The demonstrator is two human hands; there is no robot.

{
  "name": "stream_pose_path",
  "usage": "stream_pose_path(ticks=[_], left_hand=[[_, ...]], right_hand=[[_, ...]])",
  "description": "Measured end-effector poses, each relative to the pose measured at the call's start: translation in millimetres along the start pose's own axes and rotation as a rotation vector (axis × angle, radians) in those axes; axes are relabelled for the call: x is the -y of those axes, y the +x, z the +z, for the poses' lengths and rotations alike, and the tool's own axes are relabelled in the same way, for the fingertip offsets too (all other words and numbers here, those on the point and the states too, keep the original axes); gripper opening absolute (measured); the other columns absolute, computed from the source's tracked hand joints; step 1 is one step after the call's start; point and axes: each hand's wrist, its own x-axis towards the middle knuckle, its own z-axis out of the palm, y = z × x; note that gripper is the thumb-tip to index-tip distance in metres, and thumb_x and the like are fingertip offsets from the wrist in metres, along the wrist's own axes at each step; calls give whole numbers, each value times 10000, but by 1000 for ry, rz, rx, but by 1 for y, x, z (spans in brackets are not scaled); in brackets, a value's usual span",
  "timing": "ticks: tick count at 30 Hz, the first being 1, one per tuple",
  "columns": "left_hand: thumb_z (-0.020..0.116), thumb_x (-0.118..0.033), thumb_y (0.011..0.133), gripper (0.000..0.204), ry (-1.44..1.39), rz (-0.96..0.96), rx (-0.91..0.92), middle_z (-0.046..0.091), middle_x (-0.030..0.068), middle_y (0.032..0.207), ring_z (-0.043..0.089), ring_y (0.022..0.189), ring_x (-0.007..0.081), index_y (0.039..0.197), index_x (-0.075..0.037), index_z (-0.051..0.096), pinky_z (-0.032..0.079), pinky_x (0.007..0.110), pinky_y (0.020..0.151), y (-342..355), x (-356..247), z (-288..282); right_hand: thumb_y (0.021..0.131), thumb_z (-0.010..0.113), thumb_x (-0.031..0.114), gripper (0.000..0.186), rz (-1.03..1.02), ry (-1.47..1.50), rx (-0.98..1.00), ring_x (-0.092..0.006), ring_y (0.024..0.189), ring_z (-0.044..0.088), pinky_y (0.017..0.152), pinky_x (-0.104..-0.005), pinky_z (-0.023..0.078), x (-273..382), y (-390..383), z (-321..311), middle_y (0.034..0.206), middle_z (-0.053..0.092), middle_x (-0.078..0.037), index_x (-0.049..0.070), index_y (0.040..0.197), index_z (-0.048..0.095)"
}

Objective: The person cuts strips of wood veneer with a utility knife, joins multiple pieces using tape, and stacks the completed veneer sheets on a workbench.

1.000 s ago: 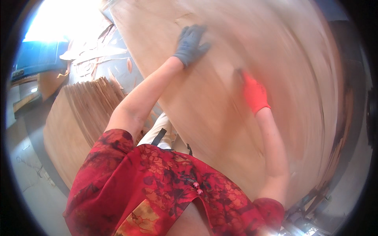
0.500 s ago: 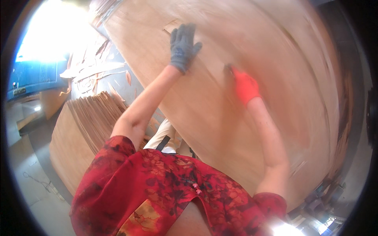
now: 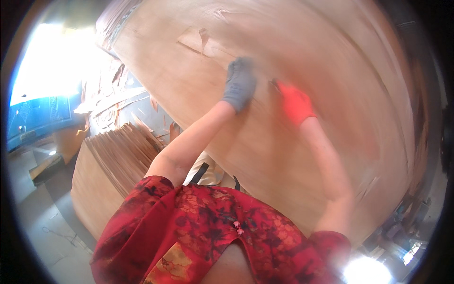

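Observation:
A wide, pale-brown wood veneer sheet (image 3: 265, 156) spreads in front of me. My left hand (image 3: 240, 85), in a grey glove, is over its middle with the fingers drawn together and bent; motion blurs the tips, and anything pinched there is hidden. Close by on the right, my right hand (image 3: 297, 104) wears a bright orange-red glove. It is closed around a small dark pointed tool (image 3: 274, 85) whose tip points toward my left hand. Farther up the sheet are a dark slit (image 3: 193, 48) and a small torn flake (image 3: 204, 39).
At my left stands a thick stack of veneer sheets (image 3: 113, 156). Beyond it, veneer scraps (image 3: 111, 102) litter the floor near a blue panel (image 3: 42, 118). More layered sheet edges (image 3: 111, 23) show at the far left corner of the large sheet.
My left hand has moved right and nearer, from lying flat with fingers spread to fingers drawn in. The slit and flake have come into sight. My right hand stays nearly in place.

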Motion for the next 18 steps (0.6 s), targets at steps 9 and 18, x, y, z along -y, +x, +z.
stream_pose_path(ticks=[9,18], left_hand=[[418,-171,976,616,88,34,-80,307,204,1617,222,1532,357,1549,21,299,103,490,1257,0,-1,14],[503,-198,992,645,-112,200,66,366,234,1575,294,1496,384,1566,-20,270,165,501,1246,-8,-77,32]], right_hand=[[977,448,22,664,66,-41,17,-307,1006,668,820,-434,543,-34,-56,5,1123,645,-124,370,1537,373],[996,421,52,588,-13,50,-38,-314,1050,668,860,-431,549,-37,-57,1,1187,659,-131,316,1521,415]])
